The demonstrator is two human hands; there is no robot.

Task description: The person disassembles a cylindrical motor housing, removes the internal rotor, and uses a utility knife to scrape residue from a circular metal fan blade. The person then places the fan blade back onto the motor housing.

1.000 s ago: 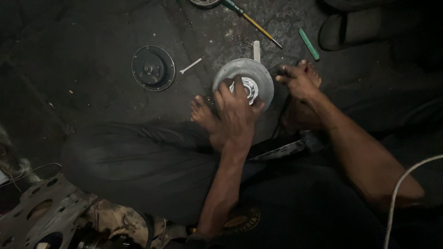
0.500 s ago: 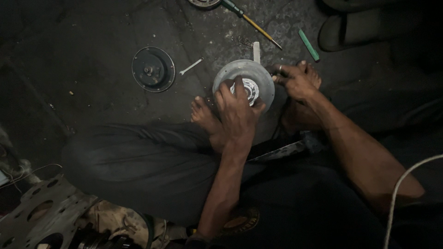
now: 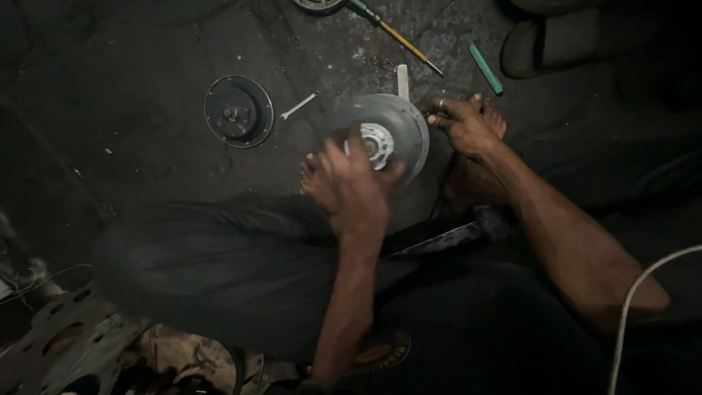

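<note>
The grey metal disc [image 3: 395, 124], round with a pale hub at its centre, sits just above the middle of the frame on the dark, gritty floor [image 3: 131, 88], propped near the person's bare feet. The left hand [image 3: 351, 186] lies over its lower left face, fingers curled loosely and spread onto the surface beside the hub; whether they pinch anything small there I cannot tell. The right hand [image 3: 464, 124] grips the disc's right rim, fingers bent around the edge. As a judgement, the work on the hub is mid-way: the disc is steadied and the hub is being handled, yet a dark round cover [image 3: 238, 111] and a small spanner [image 3: 300, 105] lie apart at upper left, and a screwdriver [image 3: 395, 35] and a green tool [image 3: 485, 69] rest unused along the top. Compared with the earlier pictures, the left hand has slid a little lower and leftward, baring more of the hub, while the right hand keeps its hold on the rim.
</note>
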